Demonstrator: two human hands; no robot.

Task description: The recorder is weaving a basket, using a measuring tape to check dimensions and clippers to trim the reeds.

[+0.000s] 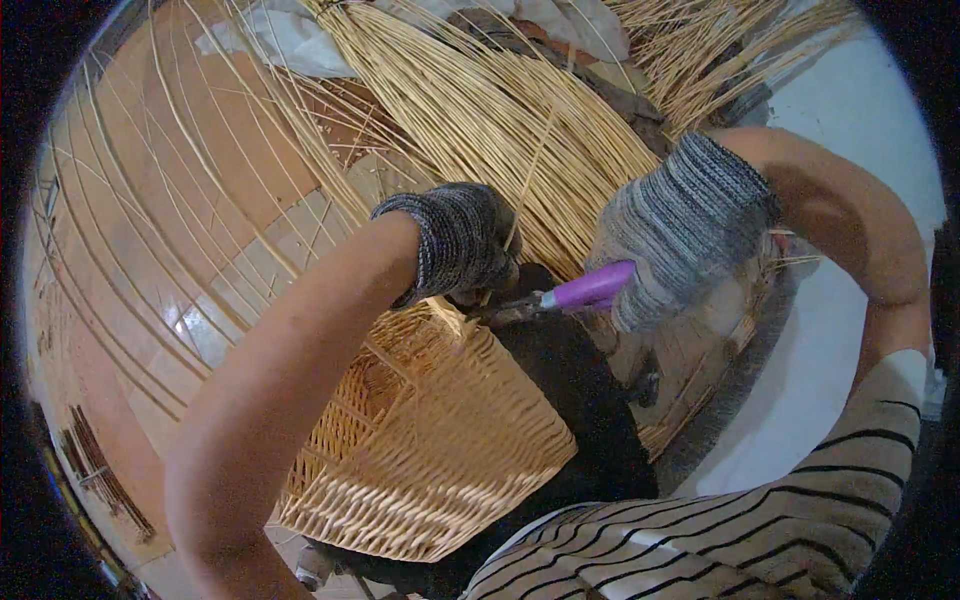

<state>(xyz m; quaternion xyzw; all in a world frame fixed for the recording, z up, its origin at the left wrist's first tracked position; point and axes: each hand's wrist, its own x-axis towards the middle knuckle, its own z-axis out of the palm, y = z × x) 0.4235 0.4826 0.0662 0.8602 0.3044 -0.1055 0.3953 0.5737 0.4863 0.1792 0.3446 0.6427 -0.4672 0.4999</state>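
A woven wicker basket [450, 420], pale tan, rests tilted across my lap on dark cloth. At its far corner, my left hand [468, 240] in a grey knitted glove is closed around a thin wicker rod [532, 178] that sticks up past the fingers. The fingertips are partly hidden. My right hand [680, 235], gloved alike, grips purple-handled pruning shears [590, 287]. Their dark metal jaws reach left to the basket's corner, just below my left hand. Exactly what lies between the jaws is hard to make out.
A large bundle of wicker rods [470, 110] lies beyond my hands, with another bundle [720, 50] at the far right. Long loose rods [190, 150] arch over the tiled floor [130, 330] on the left. Short dark sticks [95, 460] lie at the lower left.
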